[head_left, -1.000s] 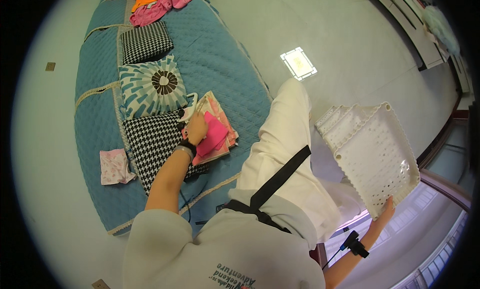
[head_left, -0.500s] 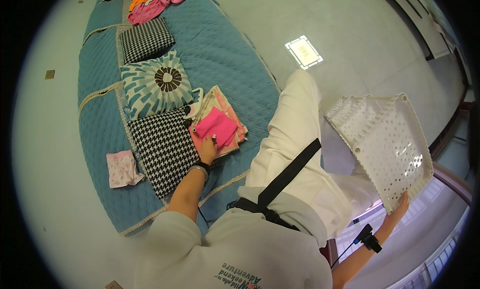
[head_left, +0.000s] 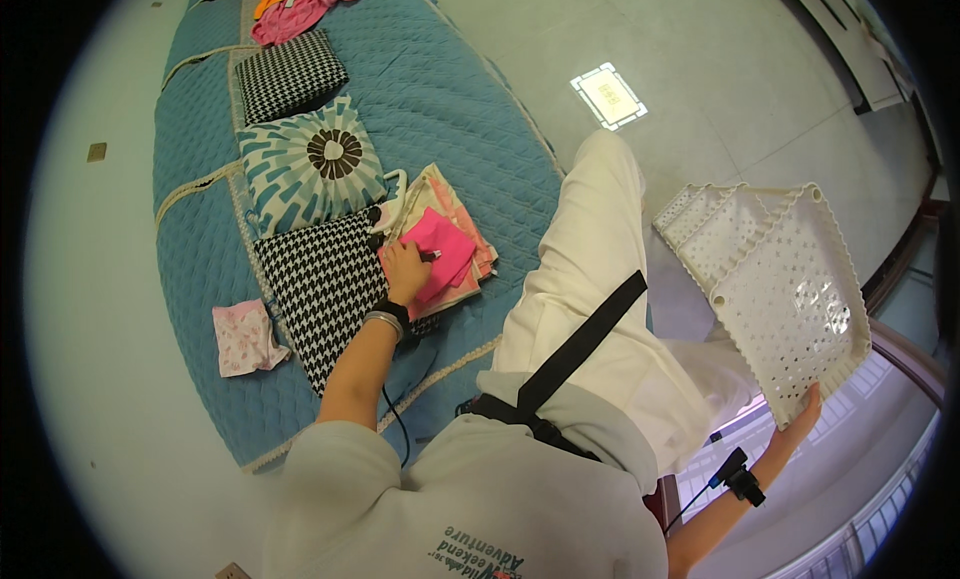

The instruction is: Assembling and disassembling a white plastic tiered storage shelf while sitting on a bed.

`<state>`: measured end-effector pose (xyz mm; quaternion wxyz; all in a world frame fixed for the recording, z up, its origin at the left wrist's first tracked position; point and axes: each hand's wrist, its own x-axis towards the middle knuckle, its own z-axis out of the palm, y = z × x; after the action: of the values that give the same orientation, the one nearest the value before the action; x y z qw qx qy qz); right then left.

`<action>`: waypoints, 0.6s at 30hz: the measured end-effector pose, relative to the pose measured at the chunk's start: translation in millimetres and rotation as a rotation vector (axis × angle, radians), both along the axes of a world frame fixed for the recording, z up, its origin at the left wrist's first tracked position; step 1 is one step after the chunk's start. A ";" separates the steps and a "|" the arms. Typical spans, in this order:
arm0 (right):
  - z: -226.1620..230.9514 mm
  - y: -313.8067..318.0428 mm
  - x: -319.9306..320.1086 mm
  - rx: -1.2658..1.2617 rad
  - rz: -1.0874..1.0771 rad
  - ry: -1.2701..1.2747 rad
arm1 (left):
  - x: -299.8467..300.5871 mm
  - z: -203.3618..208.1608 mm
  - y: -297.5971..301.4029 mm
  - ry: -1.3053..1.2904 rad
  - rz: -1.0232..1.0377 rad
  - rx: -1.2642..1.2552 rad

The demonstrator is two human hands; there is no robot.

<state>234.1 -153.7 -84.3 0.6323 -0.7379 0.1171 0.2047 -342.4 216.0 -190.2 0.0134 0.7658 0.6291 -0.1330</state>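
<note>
My left hand (head_left: pixel 407 271), fingers curled, rests at the left edge of a folded bright pink cloth (head_left: pixel 447 240). A small dark thing with a light end (head_left: pixel 431 256) pokes out beside its fingers, too small to name. The pink cloth lies on a folded pink and cream fabric (head_left: pixel 470 225), with a white hanger (head_left: pixel 399 187) by its upper left edge. Out to the right, my right hand (head_left: pixel 803 411) grips the lower edge of a white plastic basket (head_left: pixel 790 299) pierced with small holes. The basket is tilted and held off the bed.
A blue quilted bed cover (head_left: pixel 440 109) carries two houndstooth cushions (head_left: pixel 325 289), a flower-patterned cushion (head_left: pixel 310 164) and a folded pale pink cloth (head_left: pixel 246 337). Pink and orange clothes (head_left: pixel 295 9) lie at its far end. A bright framed panel (head_left: pixel 608 96) shows on the floor.
My left hand has moved slightly up and left over the pink cloth, and the small dark thing has moved with it. My right hand and the basket stay nearly as they were.
</note>
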 end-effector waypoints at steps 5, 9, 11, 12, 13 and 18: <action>8.5 2.8 -5.3 -0.045 -0.010 0.002 | -4.9 -8.9 45.4 -0.148 -0.026 0.135; 14.2 5.4 -10.2 -0.065 0.005 0.029 | -32.6 -39.8 71.8 -0.163 0.079 0.093; 16.4 7.7 -13.3 -0.077 0.014 0.021 | -43.7 -49.0 80.4 -0.157 0.207 0.002; 13.8 7.8 -15.0 -0.080 -0.013 0.018 | -61.5 -64.0 84.2 -0.152 0.222 -0.005; 12.5 5.2 -15.1 -0.090 -0.043 0.008 | -57.8 -67.3 83.2 -0.083 0.202 -0.011; 4.4 -6.7 -10.3 -0.161 -0.053 -0.028 | -32.1 -41.8 89.2 -0.026 0.523 -0.328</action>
<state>223.8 -160.4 -79.9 0.5778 -0.7857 0.1437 0.1675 -374.5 305.2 -231.9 0.1784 0.5670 0.7749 -0.2149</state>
